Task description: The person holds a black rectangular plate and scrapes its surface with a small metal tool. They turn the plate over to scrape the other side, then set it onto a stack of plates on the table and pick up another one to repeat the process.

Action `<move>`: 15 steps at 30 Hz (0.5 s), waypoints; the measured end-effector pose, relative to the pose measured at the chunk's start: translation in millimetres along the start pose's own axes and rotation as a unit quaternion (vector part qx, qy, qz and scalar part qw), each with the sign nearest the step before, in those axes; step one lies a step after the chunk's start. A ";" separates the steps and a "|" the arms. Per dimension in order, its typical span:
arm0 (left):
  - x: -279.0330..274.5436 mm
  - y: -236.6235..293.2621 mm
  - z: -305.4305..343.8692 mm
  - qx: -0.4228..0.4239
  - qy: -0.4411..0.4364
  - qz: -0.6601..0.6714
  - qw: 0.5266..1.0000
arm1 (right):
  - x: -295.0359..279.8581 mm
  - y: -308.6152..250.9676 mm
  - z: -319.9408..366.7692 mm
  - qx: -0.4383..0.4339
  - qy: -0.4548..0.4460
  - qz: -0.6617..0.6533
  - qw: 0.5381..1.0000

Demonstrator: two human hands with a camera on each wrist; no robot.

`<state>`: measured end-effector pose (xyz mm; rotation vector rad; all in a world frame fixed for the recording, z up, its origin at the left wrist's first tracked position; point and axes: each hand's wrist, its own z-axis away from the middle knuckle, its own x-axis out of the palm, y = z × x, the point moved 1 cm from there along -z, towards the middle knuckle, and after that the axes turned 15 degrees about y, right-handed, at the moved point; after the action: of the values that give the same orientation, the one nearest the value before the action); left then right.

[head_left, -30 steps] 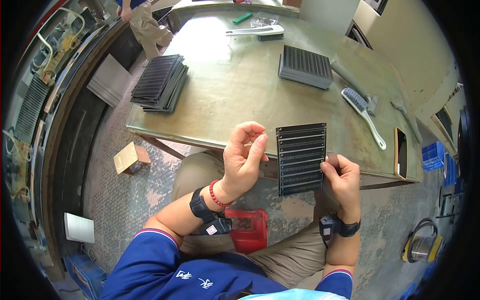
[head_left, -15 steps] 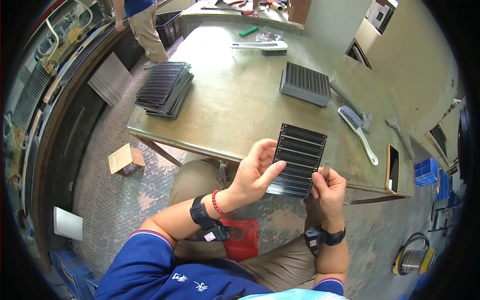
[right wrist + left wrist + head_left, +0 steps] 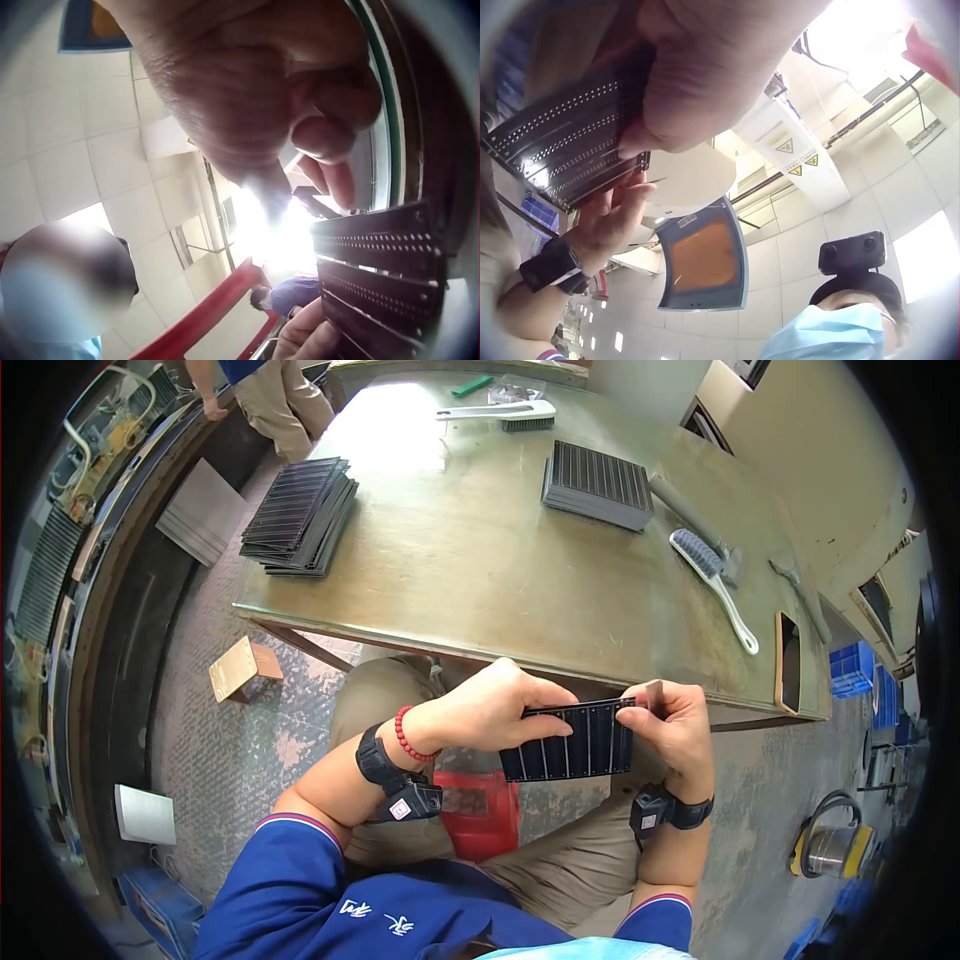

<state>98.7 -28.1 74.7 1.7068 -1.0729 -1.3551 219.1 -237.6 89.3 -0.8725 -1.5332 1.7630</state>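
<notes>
A dark slotted plate is tilted above the lap, its stripes running roughly up and down. My left hand grips its left upper part, thumb across the face. At its upper right corner is the thumb of my right hand, whose curled fingers hold a small flat piece. The left wrist view shows rows of small holes in the plate, with my left hand over one end. In the right wrist view my right hand is curled above the plate; what its fingertips touch is unclear.
Stacks of similar plates stand on the table at left and right. A white-handled brush, another brush and a phone-like object lie around. A person stands beyond.
The plate has gone from nearly upright to lower and turned, stripes now roughly vertical. My left hand, free of it a second ago, has taken hold of it.
</notes>
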 end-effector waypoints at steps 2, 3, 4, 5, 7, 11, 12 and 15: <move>7.4 -12.1 -1.1 0.049 0.163 0.149 0.974 | -5.9 2.0 0.1 -0.019 0.044 -0.047 0.998; -1.9 -6.0 1.3 -0.086 0.157 0.249 0.952 | -9.5 2.6 -1.0 -0.040 0.087 -0.094 0.991; -4.7 -13.2 0.2 -0.097 0.199 0.336 0.915 | -10.4 4.2 -3.5 -0.042 0.088 -0.092 0.991; -5.7 -12.6 -0.9 -0.102 0.220 0.417 0.876 | -11.5 6.3 -7.6 -0.037 0.151 -0.190 0.969; -3.2 -12.0 -2.2 -0.104 0.236 0.495 0.829 | -13.9 8.8 -12.7 -0.039 0.207 -0.295 0.932; 29.1 -16.1 4.6 -0.023 0.179 0.366 0.913 | 9.7 15.9 -15.3 -0.043 0.147 -0.349 0.925; 35.7 -14.0 3.9 0.024 0.184 0.331 0.925 | 20.1 17.0 -15.4 -0.012 0.158 -0.353 0.922; 32.4 -7.5 4.3 0.035 0.261 0.274 0.925 | 39.7 20.2 -14.2 0.012 0.133 -0.366 0.921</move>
<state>99.4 -54.5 54.1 1.5236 -1.1605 -0.4765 207.0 -199.7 64.9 -0.4088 -1.3978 1.0657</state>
